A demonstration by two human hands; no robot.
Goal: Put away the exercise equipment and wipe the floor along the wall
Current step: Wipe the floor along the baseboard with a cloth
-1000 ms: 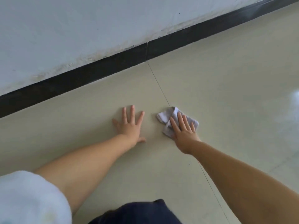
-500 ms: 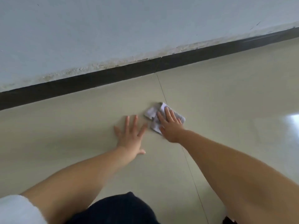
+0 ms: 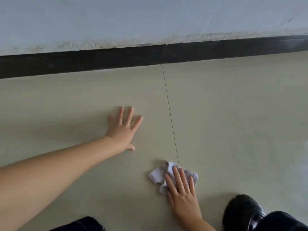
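Observation:
A small crumpled pale-lilac cloth [image 3: 158, 175] lies on the beige tiled floor [image 3: 233, 114], close to me and just left of a tile joint. My right hand [image 3: 182, 195] presses flat on the cloth, fingers spread over it and pointing toward the wall. Farther out, my left hand [image 3: 122, 129] rests flat on the bare floor with fingers apart, holding nothing. No exercise equipment is in view.
A black baseboard [image 3: 100, 60] runs along the foot of a pale, scuffed wall [image 3: 150, 17] at the far side. My black shoe [image 3: 243, 210] and dark trouser leg sit at the bottom right; a dark knee shows at the bottom left.
My right hand has dragged the cloth back from near the wall toward me, along the tile joint. My left hand stayed planted on the floor.

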